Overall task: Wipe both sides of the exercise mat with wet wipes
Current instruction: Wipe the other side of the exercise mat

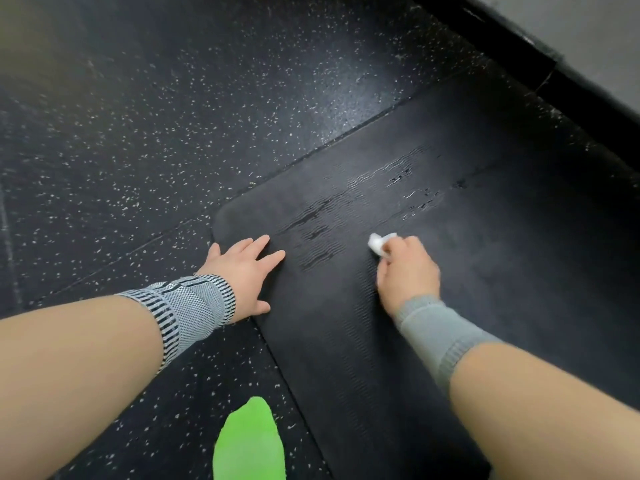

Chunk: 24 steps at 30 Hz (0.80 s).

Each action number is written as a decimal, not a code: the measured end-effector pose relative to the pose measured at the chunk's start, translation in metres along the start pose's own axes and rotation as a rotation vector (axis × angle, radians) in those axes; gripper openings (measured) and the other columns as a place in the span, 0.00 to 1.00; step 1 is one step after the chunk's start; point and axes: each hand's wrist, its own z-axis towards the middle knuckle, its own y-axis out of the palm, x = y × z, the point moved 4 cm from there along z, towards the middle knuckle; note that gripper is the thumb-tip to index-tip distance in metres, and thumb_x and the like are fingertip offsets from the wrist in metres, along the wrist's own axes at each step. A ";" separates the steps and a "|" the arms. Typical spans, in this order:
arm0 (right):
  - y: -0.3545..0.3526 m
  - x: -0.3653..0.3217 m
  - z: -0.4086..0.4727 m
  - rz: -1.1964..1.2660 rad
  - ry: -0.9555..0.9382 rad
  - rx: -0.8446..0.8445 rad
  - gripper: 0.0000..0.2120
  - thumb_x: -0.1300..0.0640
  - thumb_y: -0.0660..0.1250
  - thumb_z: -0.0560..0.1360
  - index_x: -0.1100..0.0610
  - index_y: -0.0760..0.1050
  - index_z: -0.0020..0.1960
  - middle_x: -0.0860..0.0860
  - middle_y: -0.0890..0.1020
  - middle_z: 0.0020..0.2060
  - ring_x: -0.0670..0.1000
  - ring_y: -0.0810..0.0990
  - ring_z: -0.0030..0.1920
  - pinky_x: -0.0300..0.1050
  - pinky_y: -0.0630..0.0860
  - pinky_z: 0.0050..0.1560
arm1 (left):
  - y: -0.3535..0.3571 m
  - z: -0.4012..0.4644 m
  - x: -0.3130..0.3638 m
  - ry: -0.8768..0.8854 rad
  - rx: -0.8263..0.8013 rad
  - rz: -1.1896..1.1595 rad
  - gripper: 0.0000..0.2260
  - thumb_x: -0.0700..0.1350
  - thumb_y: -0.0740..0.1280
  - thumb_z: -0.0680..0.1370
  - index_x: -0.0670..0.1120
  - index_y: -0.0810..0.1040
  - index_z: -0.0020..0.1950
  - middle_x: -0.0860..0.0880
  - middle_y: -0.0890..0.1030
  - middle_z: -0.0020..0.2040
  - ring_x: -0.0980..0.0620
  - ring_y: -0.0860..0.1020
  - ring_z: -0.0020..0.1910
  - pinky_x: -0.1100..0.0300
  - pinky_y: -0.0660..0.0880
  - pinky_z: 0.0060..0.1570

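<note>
Right hand [408, 271] pinching wet wipe [379, 243] on exercise mat [502, 271]; left hand [244, 271] flat

The floor [156, 133] is dark rubber, near black, flecked all over with small white and grey specks (denser in some patches than others). Thin seams run across it on a slant, marking where the tiles meet. A soft glare of light falls on the floor toward the upper middle, turning that patch greyish. At the upper right a black baseboard [540, 64] runs on a diagonal, with a pale grey wall [595, 26] above it. A bright green shape [249, 445] lies at the bottom edge; what it is cannot be told.
</note>
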 end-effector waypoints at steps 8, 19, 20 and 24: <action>0.025 -0.048 -0.022 -0.010 -0.425 -0.132 0.16 0.60 0.62 0.75 0.47 0.76 0.60 0.55 0.75 0.47 0.61 0.79 0.45 0.50 0.75 0.45 | 0.002 -0.003 -0.006 0.001 0.011 -0.008 0.40 0.61 0.66 0.77 0.58 0.44 0.80 0.50 0.42 0.80 0.48 0.46 0.79 0.38 0.52 0.75; 0.052 -0.126 -0.087 -0.042 -0.688 -0.388 0.18 0.62 0.56 0.78 0.58 0.66 0.67 0.56 0.71 0.56 0.59 0.75 0.55 0.53 0.72 0.49 | 0.014 -0.012 -0.023 -0.036 0.006 -0.023 0.36 0.57 0.64 0.79 0.58 0.44 0.80 0.50 0.41 0.80 0.49 0.46 0.79 0.39 0.51 0.75; 0.048 -0.119 -0.078 -0.058 -0.690 -0.380 0.18 0.62 0.57 0.78 0.56 0.67 0.67 0.55 0.71 0.56 0.58 0.75 0.54 0.53 0.72 0.50 | 0.014 -0.012 -0.023 -0.038 0.011 -0.026 0.35 0.56 0.63 0.80 0.58 0.44 0.80 0.50 0.42 0.80 0.49 0.46 0.79 0.39 0.51 0.75; 0.026 -0.062 -0.022 -0.038 -0.321 -0.154 0.16 0.57 0.58 0.78 0.47 0.72 0.64 0.53 0.72 0.52 0.59 0.78 0.48 0.49 0.73 0.48 | 0.017 -0.015 -0.026 -0.042 -0.002 -0.042 0.33 0.50 0.61 0.82 0.58 0.45 0.80 0.50 0.42 0.80 0.48 0.46 0.79 0.40 0.50 0.75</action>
